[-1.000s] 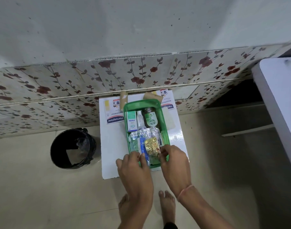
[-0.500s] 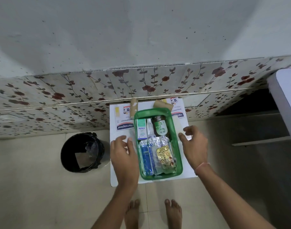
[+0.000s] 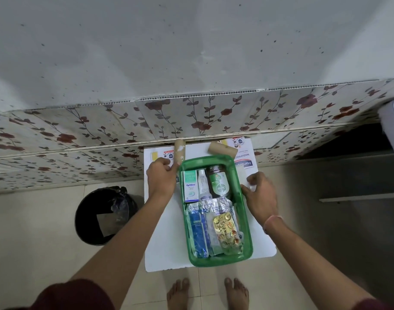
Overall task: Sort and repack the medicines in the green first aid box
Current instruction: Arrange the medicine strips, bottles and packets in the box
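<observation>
The green first aid box (image 3: 213, 260) is sitting open on a white board (image 3: 162, 242), which is lying on the floor close to the flowered wall panel (image 3: 102, 130).

In the far part of the box three things are lying side by side: a white-green Optibex carton (image 3: 190, 186) on the left, a small white bottle (image 3: 203, 183) in the middle, and a brown Dettol bottle (image 3: 218, 182) on the right. In the near part, blister strips are lying: a blue one (image 3: 197, 231) at left, silver ones (image 3: 210, 206) in the middle, and a gold strip (image 3: 225, 229) on top at right.

The left hand (image 3: 161, 177) is resting on the board just outside the box's left wall, w/ fingers curled together around the near end of a cardboard tube (image 3: 180, 151). The right hand (image 3: 262, 195) is sitting beside the box's right wall, thumb touching the rim, fingers bent over a flat white packet (image 3: 245, 175); whether it is really gripping the packet, I cannot tell.

A second cardboard tube (image 3: 222, 149) is lying behind the box, and a Hansaplast carton (image 3: 243, 151) is lying at the far right of the board, partly under the box.

A black bin (image 3: 104, 218) w/ a black liner is standing on the floor, left of the board. Two bare feet (image 3: 178, 294) are standing just near of the board.
</observation>
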